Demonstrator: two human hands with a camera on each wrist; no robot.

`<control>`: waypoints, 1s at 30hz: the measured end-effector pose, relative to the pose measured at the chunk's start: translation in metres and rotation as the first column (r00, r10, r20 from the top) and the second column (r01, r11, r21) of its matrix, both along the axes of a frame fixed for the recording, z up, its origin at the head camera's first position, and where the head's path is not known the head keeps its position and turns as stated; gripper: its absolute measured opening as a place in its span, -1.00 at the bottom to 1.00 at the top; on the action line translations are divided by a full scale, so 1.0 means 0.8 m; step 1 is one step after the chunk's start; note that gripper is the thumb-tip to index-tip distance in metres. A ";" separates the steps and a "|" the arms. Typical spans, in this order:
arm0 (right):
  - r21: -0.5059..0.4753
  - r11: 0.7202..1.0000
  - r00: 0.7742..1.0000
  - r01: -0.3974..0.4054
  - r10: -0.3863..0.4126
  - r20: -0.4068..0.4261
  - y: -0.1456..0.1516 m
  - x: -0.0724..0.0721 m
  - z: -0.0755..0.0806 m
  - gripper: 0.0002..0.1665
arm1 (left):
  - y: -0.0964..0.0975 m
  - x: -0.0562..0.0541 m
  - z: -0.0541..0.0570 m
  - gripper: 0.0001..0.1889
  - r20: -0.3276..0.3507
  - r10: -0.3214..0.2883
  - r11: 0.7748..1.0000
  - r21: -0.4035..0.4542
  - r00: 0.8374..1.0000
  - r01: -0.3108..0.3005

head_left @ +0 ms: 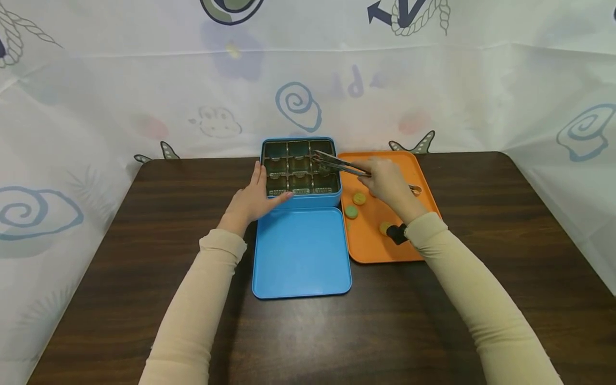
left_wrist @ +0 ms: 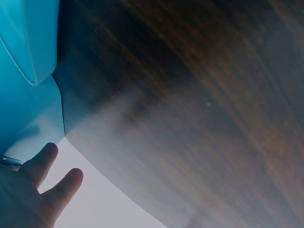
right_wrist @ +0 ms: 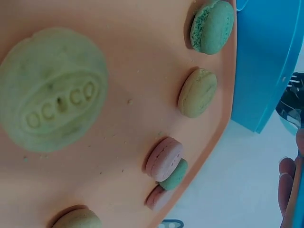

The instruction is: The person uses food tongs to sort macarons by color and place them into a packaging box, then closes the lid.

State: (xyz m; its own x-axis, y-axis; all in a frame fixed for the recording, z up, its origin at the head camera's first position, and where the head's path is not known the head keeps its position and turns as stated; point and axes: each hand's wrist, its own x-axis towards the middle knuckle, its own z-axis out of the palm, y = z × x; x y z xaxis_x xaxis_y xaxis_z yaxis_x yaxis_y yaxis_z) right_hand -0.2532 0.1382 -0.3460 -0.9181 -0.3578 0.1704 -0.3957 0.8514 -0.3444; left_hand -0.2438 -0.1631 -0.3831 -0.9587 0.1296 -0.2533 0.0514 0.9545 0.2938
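Observation:
My right hand (head_left: 387, 182) holds metal tongs (head_left: 344, 164) whose tips reach into the right column of a blue tin (head_left: 308, 201). A dark divided insert (head_left: 287, 166) lines the tin. The tips look fork-like in the right wrist view; a bit of green shows below them, but whether they grip it I cannot tell. My left hand (head_left: 250, 202) rests against the tin's front left corner, fingers straight along its left side and thumb across the front rim. Macarons lie on an orange tray (head_left: 370, 251): a green one (right_wrist: 212, 27), a yellow one (right_wrist: 198, 93), a pink one (right_wrist: 164, 159) and several others.
The blue lid (head_left: 302, 251) lies flat in front of the tin, beside the tray. Near the tray's right edge, behind my right hand, is a small metallic loop (head_left: 415, 189). Dark wood tabletop (head_left: 298, 342) surrounds everything, and a patterned white sheet (head_left: 337, 101) hangs behind.

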 end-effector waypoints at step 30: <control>0.008 1.000 0.962 0.017 -0.015 -0.273 0.068 0.036 0.011 -0.33 | 0.002 0.000 0.001 0.15 0.021 0.022 1.000 0.003 1.000 -0.022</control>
State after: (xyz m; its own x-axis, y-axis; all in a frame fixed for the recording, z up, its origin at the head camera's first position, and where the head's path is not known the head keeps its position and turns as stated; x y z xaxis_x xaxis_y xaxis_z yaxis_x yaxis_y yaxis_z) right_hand -0.2247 0.1926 -0.3373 -0.8428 -0.3464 0.4120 -0.4598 0.8612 -0.2166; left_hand -0.2441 -0.1615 -0.3822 -0.9557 0.1096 -0.2730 0.0243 0.9543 0.2977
